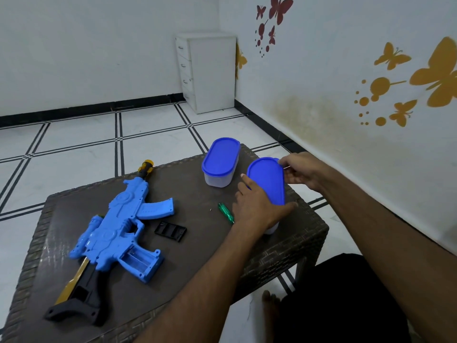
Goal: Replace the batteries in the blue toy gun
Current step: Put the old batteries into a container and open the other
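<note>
**Gripping lidded container, toy gun lying open on bench**

Holding a blue-lidded container (268,184) at the right side of the bench (205,258), both hands are working on it. Left hand (257,206) is wrapping its grip around the near side of the container; right hand (300,170) is pinching the far edge of the lid, which is sitting tilted. Second blue-lidded container (220,161) is standing just beyond. Blue toy gun (116,229) is lying on the bench's left half, battery compartment (138,261) uncovered. Black cover (170,230) is lying just beside the gun, green screwdriver (225,213) near the left hand. No readable writing anywhere.
</note>
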Available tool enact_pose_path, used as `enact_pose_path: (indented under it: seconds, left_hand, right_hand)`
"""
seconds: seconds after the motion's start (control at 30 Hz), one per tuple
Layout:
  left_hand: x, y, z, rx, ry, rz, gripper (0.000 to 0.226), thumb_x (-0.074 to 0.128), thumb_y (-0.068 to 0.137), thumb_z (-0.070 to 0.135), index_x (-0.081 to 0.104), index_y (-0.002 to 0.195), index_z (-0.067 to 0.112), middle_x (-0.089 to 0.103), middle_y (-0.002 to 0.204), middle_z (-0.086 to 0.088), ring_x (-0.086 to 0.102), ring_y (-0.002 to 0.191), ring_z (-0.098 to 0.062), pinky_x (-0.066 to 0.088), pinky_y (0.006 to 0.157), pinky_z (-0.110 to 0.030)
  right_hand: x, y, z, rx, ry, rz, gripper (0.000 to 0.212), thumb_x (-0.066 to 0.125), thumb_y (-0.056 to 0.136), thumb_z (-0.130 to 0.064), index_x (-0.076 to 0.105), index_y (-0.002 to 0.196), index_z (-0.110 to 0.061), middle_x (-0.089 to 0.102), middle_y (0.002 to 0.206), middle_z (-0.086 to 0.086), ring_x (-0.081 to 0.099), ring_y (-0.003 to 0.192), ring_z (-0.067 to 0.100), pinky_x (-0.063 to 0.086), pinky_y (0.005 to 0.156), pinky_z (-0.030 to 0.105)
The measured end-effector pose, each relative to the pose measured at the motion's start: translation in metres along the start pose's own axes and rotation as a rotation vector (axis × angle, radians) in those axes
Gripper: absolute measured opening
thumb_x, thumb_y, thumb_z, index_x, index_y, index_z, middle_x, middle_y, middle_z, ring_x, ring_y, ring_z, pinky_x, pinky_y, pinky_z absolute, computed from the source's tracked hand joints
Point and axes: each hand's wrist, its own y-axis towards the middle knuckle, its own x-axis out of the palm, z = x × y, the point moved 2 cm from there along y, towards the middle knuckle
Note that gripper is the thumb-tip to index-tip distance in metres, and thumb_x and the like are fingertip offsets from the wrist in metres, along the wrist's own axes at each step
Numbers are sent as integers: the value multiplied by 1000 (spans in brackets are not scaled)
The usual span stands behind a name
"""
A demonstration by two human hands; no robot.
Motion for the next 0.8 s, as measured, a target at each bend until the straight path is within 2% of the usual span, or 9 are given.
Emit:
enact_pose_path:
  seconds: [0.07,0.2,0.3,0.4,0.47,0.53,0.6,0.7,0.8]
  left_hand:
    - [0,0,1,-6,41,31,132,67,67,71,-9,150,2,16,153,-18,31,135,-35,38,105,-48]
    - [3,-1,5,-8,4,42,123,66,73,63,-8,150,1,12,153,-19,31,133,-37,39,105,-46]
    - [1,-1,2,32,9,39,116,60,78,63,-8,150,4,9,154,-20,29,134,-39,38,107,-47]
    - [-7,-1,-2,65,-33,-29,101,48,85,64,-5,152,10,6,156,-18,29,135,-40,37,107,-49]
    - [-18,-2,0,31,-246,-57,87,41,86,62,13,150,10,22,151,-18,45,123,-35,46,97,-47]
    - [-30,-4,-2,-12,-519,-51,61,39,90,54,41,132,11,47,133,-18,55,102,-22,49,82,-37]
    - [-39,-6,-9,-62,-660,-62,40,38,95,46,54,114,14,60,112,-10,56,94,-16,47,78,-32]
    - [-50,-8,-30,-116,-597,27,24,40,96,31,51,84,12,53,82,-7,47,73,-16,38,65,-30]
    - [-54,-8,-46,-174,-531,54,16,42,95,19,52,85,12,54,82,-12,47,72,-21,38,66,-35]
  right_hand:
    - [3,-3,0,-19,31,15,17,56,91,-10,62,103,0,63,80,9,61,66,16,55,60,26]
    - [4,-7,3,-35,74,14,18,51,91,-14,64,95,-3,64,80,8,61,66,18,57,72,33]
    - [6,-11,1,-77,75,36,23,46,93,-13,60,75,-9,62,70,4,60,61,15,56,61,27]
    - [9,-13,2,-100,75,93,22,43,92,-6,57,75,-5,59,69,8,57,57,15,52,56,24]
    - [8,-11,6,-97,74,133,18,46,87,-2,58,75,0,61,74,16,58,59,20,53,67,30]
    - [6,-11,11,-110,71,176,13,50,85,-4,61,83,4,59,79,18,59,62,20,56,75,36]
    - [4,-15,15,-141,-33,212,14,58,87,-14,59,92,-1,60,79,13,62,62,20,61,76,42]
    - [8,-32,21,-64,-415,26,20,62,91,-26,51,96,-9,67,76,16,64,54,24,59,55,34]
    - [16,-45,30,-57,-595,-169,11,53,97,-20,50,101,-10,66,71,13,62,49,20,51,45,26]
